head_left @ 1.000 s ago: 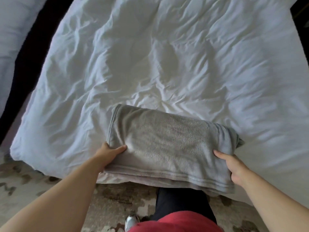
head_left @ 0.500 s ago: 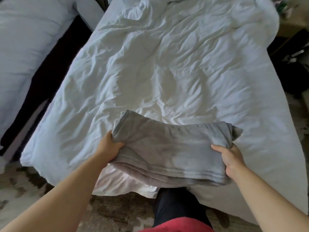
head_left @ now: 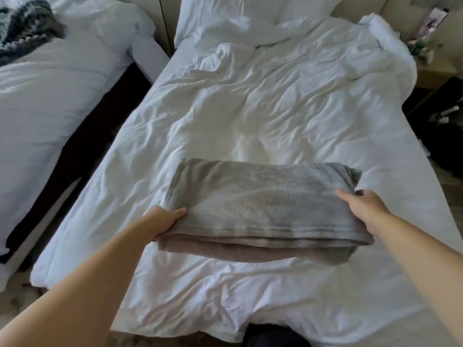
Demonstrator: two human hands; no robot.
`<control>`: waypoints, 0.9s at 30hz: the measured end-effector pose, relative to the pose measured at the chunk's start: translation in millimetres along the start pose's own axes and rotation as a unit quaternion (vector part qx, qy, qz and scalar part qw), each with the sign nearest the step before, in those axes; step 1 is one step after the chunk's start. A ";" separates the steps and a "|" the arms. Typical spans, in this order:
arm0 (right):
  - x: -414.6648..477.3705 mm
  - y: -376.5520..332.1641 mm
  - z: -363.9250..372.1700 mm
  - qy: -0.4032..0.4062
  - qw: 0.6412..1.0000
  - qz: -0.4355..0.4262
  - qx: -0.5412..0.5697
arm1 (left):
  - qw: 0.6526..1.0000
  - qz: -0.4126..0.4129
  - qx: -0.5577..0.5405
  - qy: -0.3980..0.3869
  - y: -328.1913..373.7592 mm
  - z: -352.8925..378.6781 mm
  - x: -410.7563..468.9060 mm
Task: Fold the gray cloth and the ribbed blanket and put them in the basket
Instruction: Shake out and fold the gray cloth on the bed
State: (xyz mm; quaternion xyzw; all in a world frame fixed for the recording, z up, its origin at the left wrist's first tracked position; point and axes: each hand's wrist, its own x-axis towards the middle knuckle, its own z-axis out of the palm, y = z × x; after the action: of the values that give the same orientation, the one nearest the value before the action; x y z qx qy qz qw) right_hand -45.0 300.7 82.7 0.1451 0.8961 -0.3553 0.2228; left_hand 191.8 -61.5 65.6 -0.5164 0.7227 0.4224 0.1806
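Note:
The gray cloth (head_left: 263,204) is folded into a thick rectangle and held a little above the white bed (head_left: 250,116). My left hand (head_left: 162,221) grips its left end, thumb on top and fingers underneath. My right hand (head_left: 360,209) grips its right end the same way. A dark ribbed blanket (head_left: 25,28) lies crumpled on the second bed at the far left. No basket is in view.
The second white bed (head_left: 50,96) stands to the left, with a dark gap (head_left: 82,136) between the two beds. Pillows (head_left: 250,13) lie at the head of the near bed. A bedside table with small items (head_left: 426,46) and dark objects on the floor sit at the right.
Both hands have lifted the folded gray cloth off the bed's foot edge and carried it forward over the bed. The view has tilted up, showing the pillows and second bed.

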 end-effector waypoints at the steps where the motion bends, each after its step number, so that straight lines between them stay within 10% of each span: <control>1: 6.6 7.4 9.3 -0.003 0.995 0.014 -0.096 | 0.995 -0.063 0.048 -0.065 -2.0 7.2 1.1; 13: 24.7 -24.1 252.0 -0.054 0.889 -0.323 -0.321 | 0.954 0.137 0.219 0.150 49.2 147.3 119.1; 27: 108.2 122.8 180.3 0.136 0.843 -0.282 -0.437 | 0.923 0.251 0.165 0.239 -34.7 228.0 174.0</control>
State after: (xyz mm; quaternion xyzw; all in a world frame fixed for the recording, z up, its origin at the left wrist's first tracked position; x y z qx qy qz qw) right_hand -33.1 271.9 -158.9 -0.1793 0.9822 0.0486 0.0294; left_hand 113.2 13.1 -202.1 -0.3665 0.9099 0.1924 -0.0273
